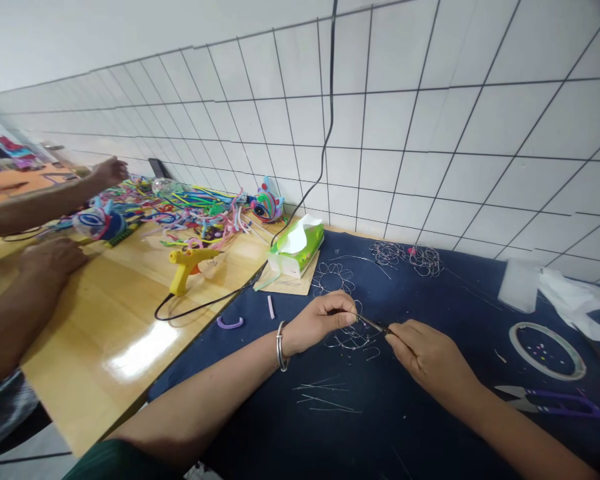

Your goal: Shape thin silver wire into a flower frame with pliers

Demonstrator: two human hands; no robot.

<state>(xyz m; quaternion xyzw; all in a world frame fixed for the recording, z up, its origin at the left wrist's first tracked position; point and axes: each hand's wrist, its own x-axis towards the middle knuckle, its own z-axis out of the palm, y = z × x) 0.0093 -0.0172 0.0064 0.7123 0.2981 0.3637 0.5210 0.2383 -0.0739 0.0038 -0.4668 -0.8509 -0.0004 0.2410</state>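
My left hand (323,320), with a metal bangle at the wrist, is closed in a pinch on a thin silver wire flower (353,337) lying on the dark blue cloth (290,427). My right hand (423,350) is closed around small dark pliers (377,326) whose tip meets the wire between my two hands. More wire flower shapes lie further back: one (333,277) by the tissue pack and two tangled ones (405,257) near the wall. Short cut wire pieces (325,397) lie in front of my left forearm.
A green tissue pack (296,250), a yellow glue gun (187,267) with a black cable, and a heap of coloured pipe cleaners (200,210) sit on the wooden table (105,333). Another person's hands (55,257) work at the left. Purple snips (550,400) and a tape ring (547,350) lie right.
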